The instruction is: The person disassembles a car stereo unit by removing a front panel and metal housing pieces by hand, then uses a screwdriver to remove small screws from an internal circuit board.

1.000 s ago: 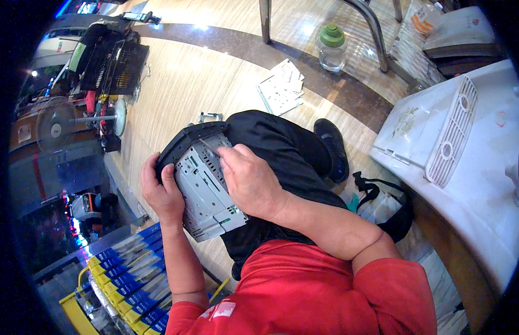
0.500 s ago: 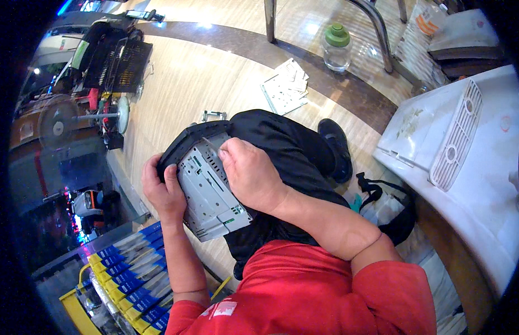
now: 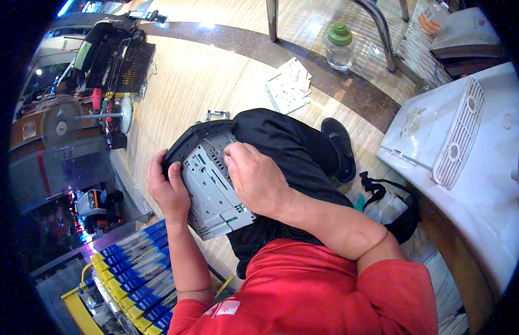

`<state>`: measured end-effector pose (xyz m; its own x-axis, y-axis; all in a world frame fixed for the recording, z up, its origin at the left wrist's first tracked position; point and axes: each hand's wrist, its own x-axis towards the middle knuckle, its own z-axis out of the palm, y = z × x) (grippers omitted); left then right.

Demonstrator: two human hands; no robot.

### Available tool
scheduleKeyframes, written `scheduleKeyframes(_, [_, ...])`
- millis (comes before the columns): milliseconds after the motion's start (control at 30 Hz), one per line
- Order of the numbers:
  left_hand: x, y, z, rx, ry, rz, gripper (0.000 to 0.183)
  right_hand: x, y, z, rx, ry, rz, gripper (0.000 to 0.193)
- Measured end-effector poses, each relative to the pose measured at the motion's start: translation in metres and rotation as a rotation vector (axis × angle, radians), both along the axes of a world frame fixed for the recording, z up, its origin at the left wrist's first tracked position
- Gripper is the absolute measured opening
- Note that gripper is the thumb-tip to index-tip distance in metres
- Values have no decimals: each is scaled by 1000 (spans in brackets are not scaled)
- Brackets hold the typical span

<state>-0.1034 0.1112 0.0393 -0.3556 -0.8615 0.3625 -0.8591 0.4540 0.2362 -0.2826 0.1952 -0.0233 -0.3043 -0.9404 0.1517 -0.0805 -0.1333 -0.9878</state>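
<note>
A grey metal car stereo unit (image 3: 212,190) with a black front panel rests on my lap, front panel pointing away from me. My left hand (image 3: 167,190) grips its left side, thumb on the casing. My right hand (image 3: 256,178) lies on top of the unit with the fingertips pinched at a spot near the upper middle of the casing. Whether a small part or tool sits between those fingers cannot be made out. I am seated in black trousers and a red shirt.
A white plastic appliance housing (image 3: 460,139) lies to my right. A clear jar with a green lid (image 3: 340,44) and paper sheets (image 3: 287,86) sit on the wooden floor ahead. A fan (image 3: 111,117) and black crates (image 3: 117,61) stand at left; blue and yellow packages (image 3: 131,268) lie below left.
My right hand's fingertips have shifted slightly up along the top of the casing. The unit and my left hand stay in nearly the same place.
</note>
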Motion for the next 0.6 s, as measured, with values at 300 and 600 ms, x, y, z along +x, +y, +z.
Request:
scheduleKeyframes(300, [1, 1, 2, -11, -40, -5, 26, 0, -4, 0, 4, -2, 14, 11])
scheduleKeyframes(600, [6, 0, -1, 8, 22, 0, 27, 4, -10, 0, -25, -56, -47, 11])
